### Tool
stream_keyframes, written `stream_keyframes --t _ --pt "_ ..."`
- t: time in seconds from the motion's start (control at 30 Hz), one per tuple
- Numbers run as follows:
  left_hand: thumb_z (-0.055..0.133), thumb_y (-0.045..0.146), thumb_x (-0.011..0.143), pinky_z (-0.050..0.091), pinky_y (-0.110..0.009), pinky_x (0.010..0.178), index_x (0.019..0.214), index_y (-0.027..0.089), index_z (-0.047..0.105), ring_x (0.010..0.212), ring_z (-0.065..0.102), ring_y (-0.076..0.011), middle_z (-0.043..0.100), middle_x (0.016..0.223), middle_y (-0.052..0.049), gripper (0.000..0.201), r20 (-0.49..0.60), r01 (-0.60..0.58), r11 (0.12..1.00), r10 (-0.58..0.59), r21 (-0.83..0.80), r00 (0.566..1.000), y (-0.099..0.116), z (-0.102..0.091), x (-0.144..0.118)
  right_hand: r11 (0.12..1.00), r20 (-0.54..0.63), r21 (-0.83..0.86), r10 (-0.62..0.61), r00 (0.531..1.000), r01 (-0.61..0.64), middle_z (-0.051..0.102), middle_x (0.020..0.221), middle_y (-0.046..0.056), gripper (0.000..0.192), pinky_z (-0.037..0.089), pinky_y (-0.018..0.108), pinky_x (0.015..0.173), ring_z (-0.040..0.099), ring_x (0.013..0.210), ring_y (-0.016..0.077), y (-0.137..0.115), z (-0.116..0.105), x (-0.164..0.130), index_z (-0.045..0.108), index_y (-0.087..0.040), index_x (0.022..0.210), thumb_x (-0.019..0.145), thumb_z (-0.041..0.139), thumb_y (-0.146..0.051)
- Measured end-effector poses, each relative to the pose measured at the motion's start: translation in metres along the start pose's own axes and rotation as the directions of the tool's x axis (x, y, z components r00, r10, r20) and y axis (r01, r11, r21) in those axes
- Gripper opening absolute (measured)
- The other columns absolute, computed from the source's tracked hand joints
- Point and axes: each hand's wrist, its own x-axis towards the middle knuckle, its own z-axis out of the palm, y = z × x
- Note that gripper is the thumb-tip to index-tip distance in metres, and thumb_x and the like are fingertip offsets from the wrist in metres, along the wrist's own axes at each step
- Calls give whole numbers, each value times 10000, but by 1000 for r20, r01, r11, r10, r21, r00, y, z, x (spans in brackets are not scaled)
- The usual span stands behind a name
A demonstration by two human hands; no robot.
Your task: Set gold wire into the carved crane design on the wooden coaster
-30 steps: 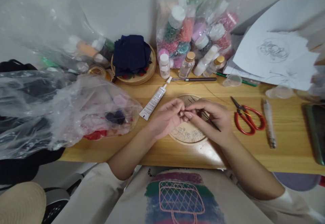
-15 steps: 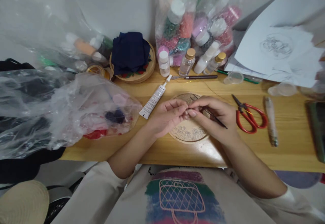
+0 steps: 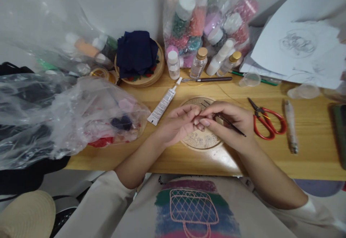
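Observation:
Over a round wooden disc [image 3: 201, 142] printed with wave-like line patterns, my two hands meet at the fingertips. My left hand [image 3: 180, 124] is closed in a pinch of thumb and fingers; whatever lies between them is too small to make out. Thumb and index finger of my right hand [image 3: 229, 122] press together against the left fingertips. Slim black tweezers [image 3: 232, 124] lie across the right hand, held in its curled fingers. Their two thin tips show beyond the index finger, and the back end sticks out toward the lower right.
Left of the hands lies a white glue tube [image 3: 162, 106]. Red-handled scissors [image 3: 266, 121] and a pale stick-like tool [image 3: 291, 126] are on the right. Small bottles [image 3: 198, 65], a dark-handled tool [image 3: 213, 80] and drawn sheets [image 3: 297, 47] line the back. A plastic bag [image 3: 72, 115] covers the left side.
My fingertips stay together, with small shifts of the fingers. The tweezers' back end has moved slightly to the right. The whole view has shifted a little; the objects on the table stay in place.

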Motion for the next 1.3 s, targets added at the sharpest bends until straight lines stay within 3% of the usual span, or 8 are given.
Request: stream_keyframes --t 0.47,0.7,0.83,1.17,1.3 --pt "845 413 699 437 -244 659 735 172 556 683 545 -111 626 800 -24 378 16 -26 1000 26 2 1000 -2 -1 -1 1000 41 -17 4 999 -3 681 759 12 90 521 273 608 633 670 123 -3 -1 2 691 -199 924 843 714 -230" --pt "843 377 716 438 -200 606 718 160 584 649 543 -94 606 707 -2 338 59 -31 998 34 -46 998 -3 -1 1 1000 51 17 -14 999 13 656 726 2 75 494 264 571 605 632 109 0 -1 2 686 -195 903 837 721 -203" --pt "867 371 686 458 -191 614 687 149 594 667 579 -91 647 734 -15 353 30 -30 997 32 -71 999 -5 -2 3 1000 55 15 -10 998 9 665 741 7 80 507 269 596 626 662 118 0 -1 2 689 -195 902 832 726 -201" --pt "878 322 674 518 -188 642 714 133 662 620 661 -80 688 688 10 290 50 -25 999 28 -48 998 -7 -8 2 963 46 252 90 995 -99 699 722 -6 64 534 215 584 657 637 94 0 1 3 698 -195 868 821 742 -199" --pt "864 276 700 530 -188 674 732 147 691 665 674 -81 706 720 6 218 59 -30 998 34 -62 998 -6 -9 2 968 25 229 94 995 -97 704 716 -13 78 528 190 576 659 638 84 -1 0 5 708 -198 856 800 760 -182"
